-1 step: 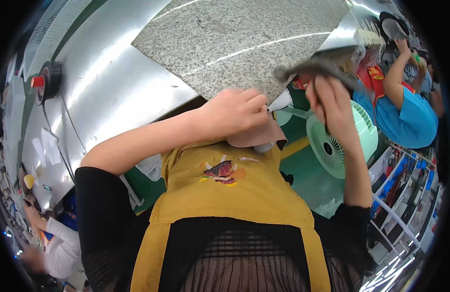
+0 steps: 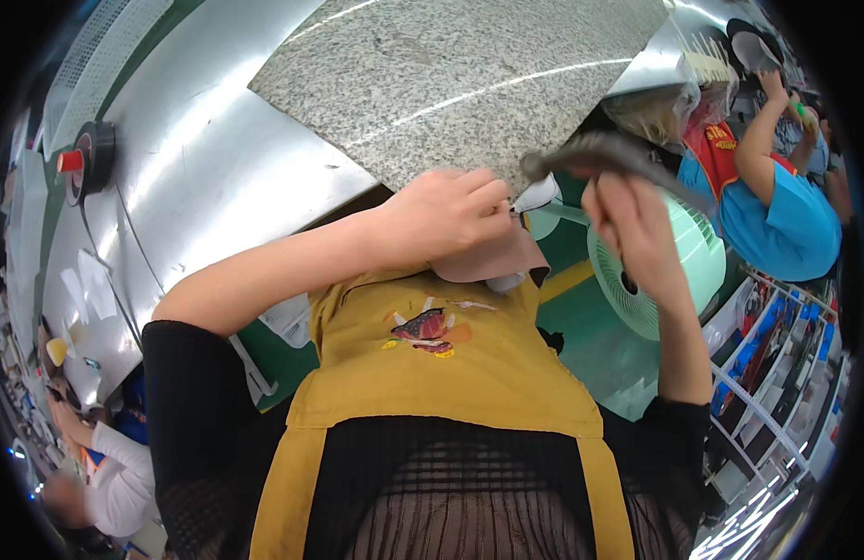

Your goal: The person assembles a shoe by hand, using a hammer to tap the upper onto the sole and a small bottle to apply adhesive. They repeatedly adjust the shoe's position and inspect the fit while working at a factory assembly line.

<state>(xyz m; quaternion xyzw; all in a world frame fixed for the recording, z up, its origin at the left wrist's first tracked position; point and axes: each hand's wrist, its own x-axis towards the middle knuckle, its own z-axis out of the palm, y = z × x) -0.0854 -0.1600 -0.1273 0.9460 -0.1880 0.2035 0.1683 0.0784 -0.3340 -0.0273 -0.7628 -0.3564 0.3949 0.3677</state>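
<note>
My left hand (image 2: pixel 455 215) is closed in a pinch at the near corner of a speckled grey stone slab (image 2: pixel 450 84). Its fingers grip a pinkish-brown piece that looks like leather (image 2: pixel 488 261), which hangs down over my apron. My right hand (image 2: pixel 637 224) is wrapped round the handle of a dark metal hammer (image 2: pixel 604 149). The hammer is raised to the right of my left hand, its round face towards the slab corner, apart from it and a little blurred. What lies under my left fingertips is hidden.
A shiny metal table (image 2: pixel 198 159) carries the slab. On it at left stands a black round device with a red knob (image 2: pixel 72 161). A green fan (image 2: pixel 637 271) stands close below my right hand. Co-workers sit at right (image 2: pixel 777 224) and lower left (image 2: pixel 124 467).
My right hand and the hammer have come slightly down and to the left, nearer the slab corner. My left hand keeps its place with the leather piece.
</note>
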